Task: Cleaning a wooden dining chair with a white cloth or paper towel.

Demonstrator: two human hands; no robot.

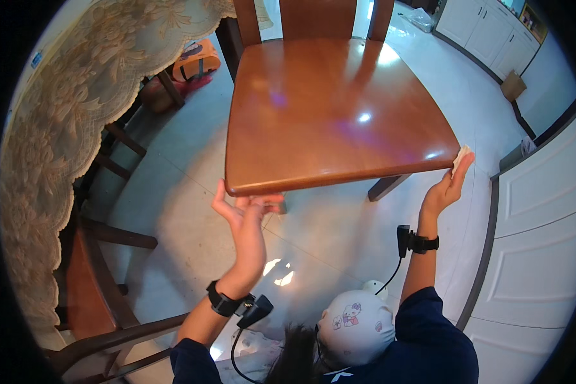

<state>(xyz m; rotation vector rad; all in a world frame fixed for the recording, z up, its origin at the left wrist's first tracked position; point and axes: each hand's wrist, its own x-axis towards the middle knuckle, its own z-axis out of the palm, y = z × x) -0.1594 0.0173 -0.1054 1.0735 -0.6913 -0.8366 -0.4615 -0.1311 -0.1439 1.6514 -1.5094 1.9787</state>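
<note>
A wooden chair (336,115) with a glossy reddish-brown seat faces me, its backrest at the top of the view. At the seat's near left corner, my left hand (245,216) grips the edge from below. The thumb side lies along the corner, and the other fingers reach under the seat, partly hidden. My right hand (449,185) presses a pale, thin cloth or tissue (461,158) against the near right corner. One dark chair leg (389,186) shows beneath the seat. Black bands with small wired devices circle both wrists.
A lace tablecloth (77,91) hangs on the left, with an orange case (199,60) behind it. Another wooden chair (91,283) stands at lower left. White cabinet doors (537,269) line the right. White printed fabric (357,326), apparently over my knee, bulges between my arms.
</note>
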